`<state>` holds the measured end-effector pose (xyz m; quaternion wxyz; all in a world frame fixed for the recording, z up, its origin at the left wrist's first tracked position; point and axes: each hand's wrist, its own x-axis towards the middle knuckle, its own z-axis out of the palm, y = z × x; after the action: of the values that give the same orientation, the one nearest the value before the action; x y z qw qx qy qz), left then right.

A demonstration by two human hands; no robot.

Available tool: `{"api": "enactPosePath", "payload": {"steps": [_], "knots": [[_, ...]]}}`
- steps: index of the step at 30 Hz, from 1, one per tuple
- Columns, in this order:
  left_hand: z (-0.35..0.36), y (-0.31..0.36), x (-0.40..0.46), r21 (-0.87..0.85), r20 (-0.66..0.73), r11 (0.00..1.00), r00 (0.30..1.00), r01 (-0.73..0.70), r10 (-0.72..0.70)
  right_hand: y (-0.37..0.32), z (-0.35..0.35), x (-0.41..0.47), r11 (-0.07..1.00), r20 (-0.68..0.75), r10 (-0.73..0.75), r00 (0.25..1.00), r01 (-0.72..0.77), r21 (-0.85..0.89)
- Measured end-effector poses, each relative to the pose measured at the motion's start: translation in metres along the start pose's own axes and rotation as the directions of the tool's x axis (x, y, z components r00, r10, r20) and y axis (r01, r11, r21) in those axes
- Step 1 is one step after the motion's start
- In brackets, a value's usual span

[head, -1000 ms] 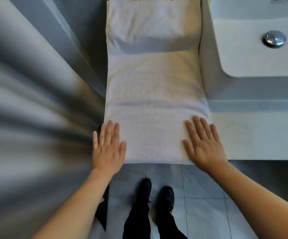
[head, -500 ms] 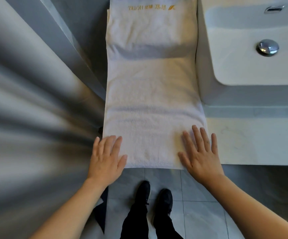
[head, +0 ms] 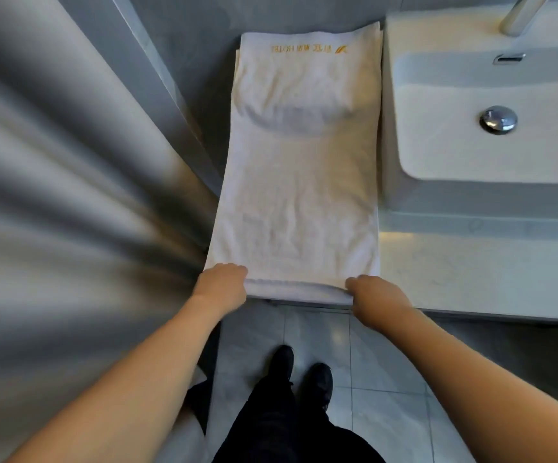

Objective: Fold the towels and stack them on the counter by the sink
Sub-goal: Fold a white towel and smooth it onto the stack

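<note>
The white hotel towel (head: pixel 299 182) lies lengthwise along the counter's (head: pixel 471 272) left end, beside the sink (head: pixel 454 145). Left hand (head: pixel 221 285) and right hand (head: pixel 376 293) each grip a near corner at the front edge, fingers curled around the hem. The terry is judged soft, limp and light; lift both corners evenly.

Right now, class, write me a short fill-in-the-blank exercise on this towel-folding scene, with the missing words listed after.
1. Both hands grip the ___ edge of the white towel.
2. The left hand and right hand each hold a ___ of it.
3. The sink lies to the towel's ___.

Missing words: near; corner; right
</note>
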<state>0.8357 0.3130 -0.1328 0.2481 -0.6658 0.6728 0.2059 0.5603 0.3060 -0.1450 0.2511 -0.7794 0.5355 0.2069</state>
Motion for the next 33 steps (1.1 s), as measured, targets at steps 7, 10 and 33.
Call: {"api": "enactPosePath", "payload": {"steps": [7,10,33], "knots": [[-0.072,-0.037,0.003,-0.455,-0.100,0.887,0.986,0.076,-0.136,0.030,-0.102,0.017,0.988,0.030,0.133,0.991,-0.135,0.079],[-0.110,-0.043,0.017,-0.732,-0.166,0.678,0.950,0.061,-0.265,0.045,-0.146,0.035,0.980,-0.131,0.189,0.973,-0.179,0.084],[-0.326,-0.071,0.345,-0.974,-0.207,0.170,0.883,-0.147,-0.421,0.125,-0.372,0.307,0.885,-0.665,0.298,0.685,-0.460,-0.077]]}}
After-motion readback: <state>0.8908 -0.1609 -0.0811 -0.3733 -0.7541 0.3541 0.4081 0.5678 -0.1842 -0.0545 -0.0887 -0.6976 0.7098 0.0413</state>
